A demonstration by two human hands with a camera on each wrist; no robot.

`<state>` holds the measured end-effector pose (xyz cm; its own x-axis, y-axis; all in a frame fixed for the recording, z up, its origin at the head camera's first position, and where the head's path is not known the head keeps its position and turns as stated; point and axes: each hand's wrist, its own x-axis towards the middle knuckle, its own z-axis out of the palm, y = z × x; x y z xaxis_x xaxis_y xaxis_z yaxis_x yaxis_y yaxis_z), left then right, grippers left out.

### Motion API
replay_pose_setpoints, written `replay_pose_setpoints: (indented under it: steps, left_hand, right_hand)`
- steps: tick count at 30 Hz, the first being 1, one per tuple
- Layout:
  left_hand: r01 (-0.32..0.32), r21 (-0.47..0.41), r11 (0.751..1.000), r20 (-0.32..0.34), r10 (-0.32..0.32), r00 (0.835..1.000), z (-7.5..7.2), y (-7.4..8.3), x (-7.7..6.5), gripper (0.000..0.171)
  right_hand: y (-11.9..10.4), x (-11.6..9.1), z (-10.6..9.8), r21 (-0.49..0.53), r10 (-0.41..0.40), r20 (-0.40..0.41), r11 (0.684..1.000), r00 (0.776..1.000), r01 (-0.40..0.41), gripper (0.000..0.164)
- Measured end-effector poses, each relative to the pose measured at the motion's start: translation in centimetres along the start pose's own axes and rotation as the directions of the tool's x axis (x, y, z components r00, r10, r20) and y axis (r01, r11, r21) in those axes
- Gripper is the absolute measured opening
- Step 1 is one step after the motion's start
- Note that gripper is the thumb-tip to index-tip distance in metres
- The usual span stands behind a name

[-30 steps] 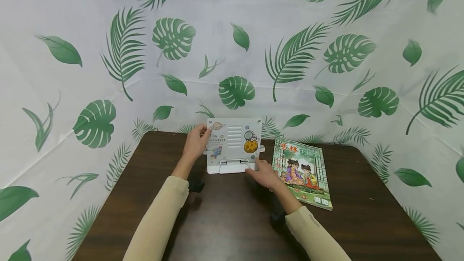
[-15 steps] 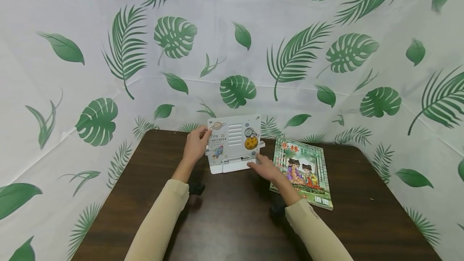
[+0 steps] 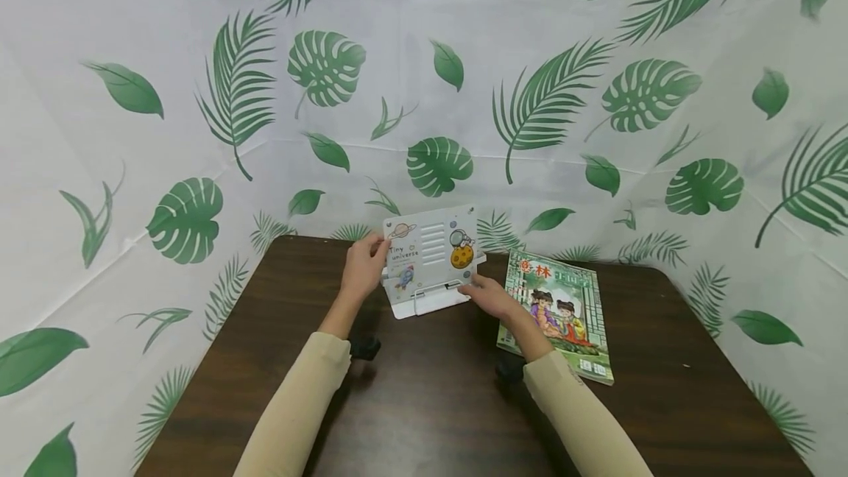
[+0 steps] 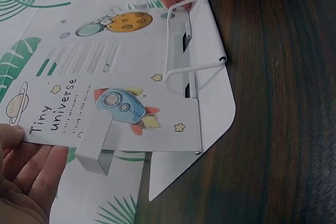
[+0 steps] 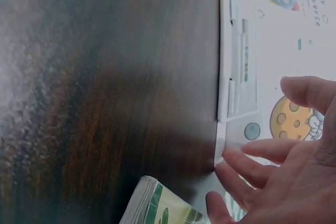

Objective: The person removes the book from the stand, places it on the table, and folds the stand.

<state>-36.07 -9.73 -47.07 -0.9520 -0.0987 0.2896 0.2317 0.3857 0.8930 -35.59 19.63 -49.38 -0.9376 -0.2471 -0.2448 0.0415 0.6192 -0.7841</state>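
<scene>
A white book stand (image 3: 433, 260) with a "Tiny universe" print, a rocket and an astronaut stands tilted back near the table's far side, slightly askew. A wire page holder (image 4: 197, 71) sits along its lower ledge. My left hand (image 3: 364, 263) pinches the stand's left edge, thumb on the printed face and fingers behind, as the left wrist view shows. At the lower right corner, my right hand (image 3: 493, 297) touches the edge with loosely extended fingers (image 5: 239, 163), its thumb held over the front. A magazine (image 3: 559, 315) with a green illustrated cover lies just right of that hand.
The dark brown wooden table (image 3: 437, 403) reaches back to a white cloth (image 3: 397, 79) printed with green leaves, which hangs behind and at both sides. In the right wrist view, the magazine's corner (image 5: 168, 205) lies close to the right hand.
The book stand has turned a little, its right side going back and its left side coming forward. My right hand has shifted slightly up and right with its edge. The magazine stays put.
</scene>
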Motion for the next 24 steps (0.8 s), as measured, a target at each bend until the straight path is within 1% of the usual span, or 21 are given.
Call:
replay_pose_setpoints:
  steps: [6,11,14,19,22,24]
  left_hand:
    - [-0.003,-0.017,1.0,-0.003,0.003,1.0,-0.1,0.1,-0.4,0.025]
    - [0.017,-0.067,0.998,-0.005,-0.018,1.0,0.2,0.2,-1.0,0.026]
    - [0.013,-0.084,0.996,-0.023,-0.015,1.0,0.5,0.3,-1.3,0.026]
    - [0.026,-0.086,0.996,-0.049,-0.03,0.998,0.9,0.2,-1.6,0.026]
    - [0.036,-0.079,0.996,-0.07,-0.042,0.997,0.9,0.0,-1.8,0.025]
    - [0.033,-0.065,0.997,-0.086,-0.039,0.996,0.8,-0.1,-1.9,0.025]
  right_hand:
    - [0.1,0.6,0.0,0.01,0.019,-0.014,1.0,1.0,-0.019,0.076]
    - [0.2,0.7,-0.2,-0.042,0.028,-0.017,0.999,0.999,-0.029,0.078]
    - [0.4,0.8,-0.3,-0.056,0.034,-0.015,0.998,0.999,-0.035,0.079]
    - [0.5,1.2,-0.6,-0.026,0.024,-0.004,0.999,1.0,-0.024,0.078]
    - [0.4,1.6,-0.5,-0.017,0.003,0.009,1.0,1.0,-0.002,0.078]
    - [0.4,1.8,-0.5,-0.015,-0.008,0.017,1.0,1.0,0.008,0.077]
